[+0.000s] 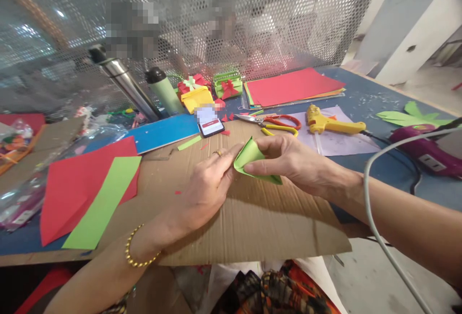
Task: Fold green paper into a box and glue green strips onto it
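A folded piece of green paper (252,161) is held above the brown cardboard sheet (260,227). My right hand (296,162) pinches it, thumb in front and fingers behind. At its left edge, my left hand (211,179) has its fingers closed together against the paper; the fingertips are partly hidden. Beyond the hands lie scissors (277,122) with red and yellow handles and a phone (211,124). A flat green paper strip (103,203) rests across a red sheet (77,184) to the left.
A yellow glue gun (334,124) lies on pale paper, its cord running to a purple power strip (426,148). At the back are a steel flask (126,83), a green bottle (164,91), small paper boxes (197,98) and stacked red sheets (294,87). A white cable (370,198) crosses the right.
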A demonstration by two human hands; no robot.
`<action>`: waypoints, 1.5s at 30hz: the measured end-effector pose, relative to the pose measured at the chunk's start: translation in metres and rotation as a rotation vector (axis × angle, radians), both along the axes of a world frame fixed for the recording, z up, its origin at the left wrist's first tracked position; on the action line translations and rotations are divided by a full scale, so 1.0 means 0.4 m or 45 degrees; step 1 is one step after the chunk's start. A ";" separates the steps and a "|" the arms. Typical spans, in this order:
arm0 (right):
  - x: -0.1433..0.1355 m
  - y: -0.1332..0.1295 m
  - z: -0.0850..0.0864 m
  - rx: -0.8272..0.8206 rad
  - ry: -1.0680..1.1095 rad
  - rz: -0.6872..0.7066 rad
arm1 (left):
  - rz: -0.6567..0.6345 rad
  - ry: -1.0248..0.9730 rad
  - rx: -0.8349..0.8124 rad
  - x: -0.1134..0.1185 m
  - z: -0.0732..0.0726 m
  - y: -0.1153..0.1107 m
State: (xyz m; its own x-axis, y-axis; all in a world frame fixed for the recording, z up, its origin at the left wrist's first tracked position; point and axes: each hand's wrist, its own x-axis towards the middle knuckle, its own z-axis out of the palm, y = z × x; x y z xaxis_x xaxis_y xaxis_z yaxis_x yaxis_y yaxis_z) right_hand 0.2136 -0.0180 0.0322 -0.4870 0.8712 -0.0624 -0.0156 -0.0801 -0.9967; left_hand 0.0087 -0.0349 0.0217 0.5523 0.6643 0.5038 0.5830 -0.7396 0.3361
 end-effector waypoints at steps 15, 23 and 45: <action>-0.004 0.014 -0.023 0.394 0.021 -0.211 | 0.047 -0.063 -0.061 -0.009 0.008 0.014; 0.013 0.023 -0.033 0.919 -0.110 -0.389 | 0.065 -0.121 -0.204 -0.015 -0.001 0.024; 0.045 0.054 -0.021 1.233 -0.222 -0.156 | 0.065 -0.133 -0.189 -0.015 -0.002 0.028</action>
